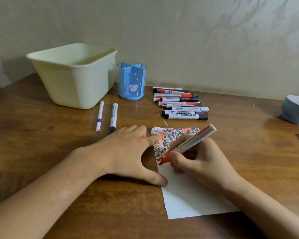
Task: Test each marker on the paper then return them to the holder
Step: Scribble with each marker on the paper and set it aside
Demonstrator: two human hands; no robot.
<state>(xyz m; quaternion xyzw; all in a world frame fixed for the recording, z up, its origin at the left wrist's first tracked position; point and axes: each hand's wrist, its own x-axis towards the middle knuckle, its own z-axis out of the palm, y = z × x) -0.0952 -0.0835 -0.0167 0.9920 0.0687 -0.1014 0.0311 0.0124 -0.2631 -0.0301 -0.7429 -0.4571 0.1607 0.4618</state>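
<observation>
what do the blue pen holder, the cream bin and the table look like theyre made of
Blue pen holder: translucent plastic, glossy; its inner dividers show through the wall.
Cream bin: opaque plastic, probably, with a matte finish, a moulded rolled rim and rounded corners.
Table: wood or a wood-look veneer, with brown grain streaks and a soft sheen; which of the two cannot be told.

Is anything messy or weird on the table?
A small red ink smear marks the left hand near the knuckles. The white paper sheet has a ragged left edge. The blue plastic holder stands without markers.
</observation>
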